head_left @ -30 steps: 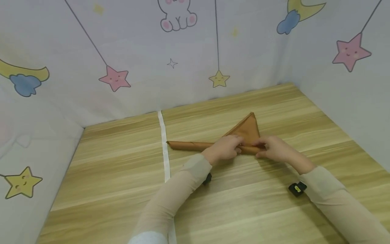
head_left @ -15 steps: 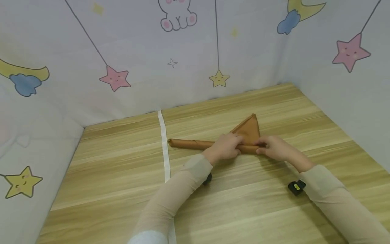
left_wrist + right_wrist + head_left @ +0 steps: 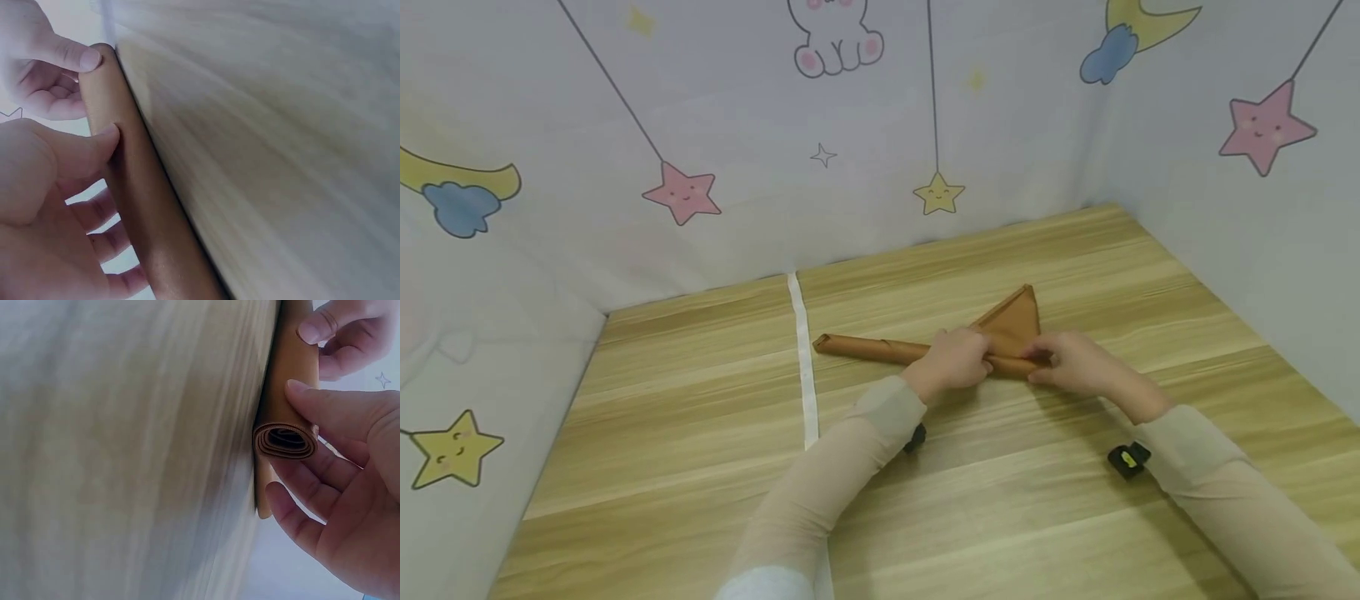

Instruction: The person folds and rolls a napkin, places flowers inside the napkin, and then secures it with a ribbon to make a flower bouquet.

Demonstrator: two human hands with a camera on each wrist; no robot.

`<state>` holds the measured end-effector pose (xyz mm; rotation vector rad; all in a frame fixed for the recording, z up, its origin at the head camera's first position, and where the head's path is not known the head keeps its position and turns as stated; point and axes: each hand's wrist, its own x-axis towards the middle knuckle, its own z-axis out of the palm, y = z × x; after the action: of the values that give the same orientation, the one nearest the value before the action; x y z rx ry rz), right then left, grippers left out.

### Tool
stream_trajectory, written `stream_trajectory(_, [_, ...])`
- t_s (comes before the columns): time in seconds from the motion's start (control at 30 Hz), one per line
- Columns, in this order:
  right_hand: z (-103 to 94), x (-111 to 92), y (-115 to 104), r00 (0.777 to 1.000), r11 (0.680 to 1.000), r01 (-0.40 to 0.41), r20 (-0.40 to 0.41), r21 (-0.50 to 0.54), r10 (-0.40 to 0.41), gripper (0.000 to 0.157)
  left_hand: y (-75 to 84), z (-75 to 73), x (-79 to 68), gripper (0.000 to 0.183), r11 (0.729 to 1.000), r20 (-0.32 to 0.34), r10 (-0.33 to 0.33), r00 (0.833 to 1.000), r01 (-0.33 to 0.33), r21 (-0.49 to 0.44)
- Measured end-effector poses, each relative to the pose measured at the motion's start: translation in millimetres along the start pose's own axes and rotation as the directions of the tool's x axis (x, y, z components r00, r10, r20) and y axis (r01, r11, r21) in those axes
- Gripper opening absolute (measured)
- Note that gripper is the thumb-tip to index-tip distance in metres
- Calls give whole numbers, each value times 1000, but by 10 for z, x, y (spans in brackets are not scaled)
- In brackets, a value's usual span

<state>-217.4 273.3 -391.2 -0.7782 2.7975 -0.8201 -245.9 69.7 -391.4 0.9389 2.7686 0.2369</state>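
A brown cloth (image 3: 867,349) lies on the table, rolled into a long tube with a flat triangular flap pointing away at the back right. Near the middle of the roll, my left hand (image 3: 953,360) pinches it, thumb on the near side and fingers over the far side. At the right end, my right hand (image 3: 1078,365) holds the roll between thumb and fingers. In the right wrist view the roll's end (image 3: 286,442) shows spiral layers. The left wrist view has the left thumb (image 3: 103,147) pressing into the smooth roll (image 3: 147,219).
The table (image 3: 700,467) has a wood-grain top. A white strip (image 3: 806,383) runs front to back across it, just left of the roll's left end. Patterned curtains (image 3: 737,108) with stars and moons stand behind and at both sides. Black wrist devices (image 3: 1127,460) hang below the sleeves.
The roll's left end has shifted slightly away from me and to the right. The flap's tip has come a little nearer and looks smaller. Both hands stay nearly in place on the cloth.
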Motion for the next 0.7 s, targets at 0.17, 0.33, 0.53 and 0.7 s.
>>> stream_trajectory(0.17, [-12, -2, -7, 1000, 999, 13, 11, 32, -14, 24, 36, -17, 14, 35, 998, -16, 10, 1000, -10, 57])
stream_trajectory(0.33, [-29, -3, 8, 1000, 998, 19, 21, 66, -21, 24, 66, -32, 15, 28, 995, -10, 36, 999, -35, 88])
stream_trajectory(0.53, [-9, -14, 32, 997, 997, 65, -36, 37, -64, 30, 66, -39, 10, 22, 997, 1, 44, 999, -44, 64])
stream_trajectory(0.7, [11, -7, -26, 998, 999, 49, -44, 19, -48, 36, 37, -29, 27, 25, 1000, 5, 30, 1000, -30, 4])
